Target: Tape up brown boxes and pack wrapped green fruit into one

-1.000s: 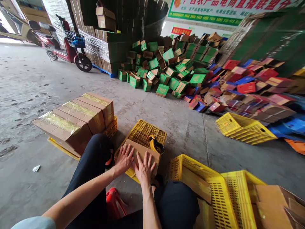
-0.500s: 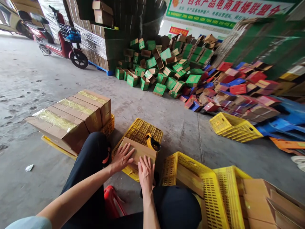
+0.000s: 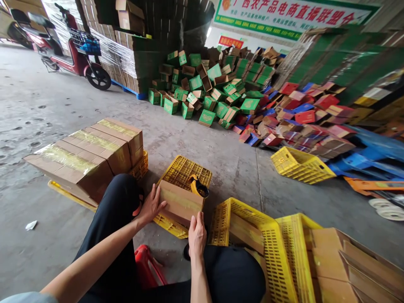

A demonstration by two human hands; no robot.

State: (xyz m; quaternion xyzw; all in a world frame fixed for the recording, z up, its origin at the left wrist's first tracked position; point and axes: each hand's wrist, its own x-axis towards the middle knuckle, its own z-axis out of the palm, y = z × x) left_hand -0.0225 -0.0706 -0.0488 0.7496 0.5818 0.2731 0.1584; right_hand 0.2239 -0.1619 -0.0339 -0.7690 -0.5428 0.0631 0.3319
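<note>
A closed carton (image 3: 181, 203) lies across the near part of a yellow crate (image 3: 173, 168), with a strip of tape along its top. The left hand (image 3: 150, 207) is against the carton's left end, its fingers spread and the thumb reaching over the top. The right hand (image 3: 197, 236) touches the near right corner, fingers close together; whether they pinch the cardboard cannot be told. A tape dispenser (image 3: 198, 187) sits at the crate's right edge, just beside the carton's far side.

To the left, three taped cartons (image 3: 91, 145) stand in a row on another yellow support (image 3: 71, 195). To the right, an open yellow basket (image 3: 277, 256) has cartons inside, with a second basket (image 3: 293, 235) of cardboard next to it. A red stool (image 3: 145, 263) shows between the knees. Farther off, green boxes (image 3: 206, 118) lie heaped on the floor (image 3: 221, 147), near a red scooter (image 3: 75, 59).
</note>
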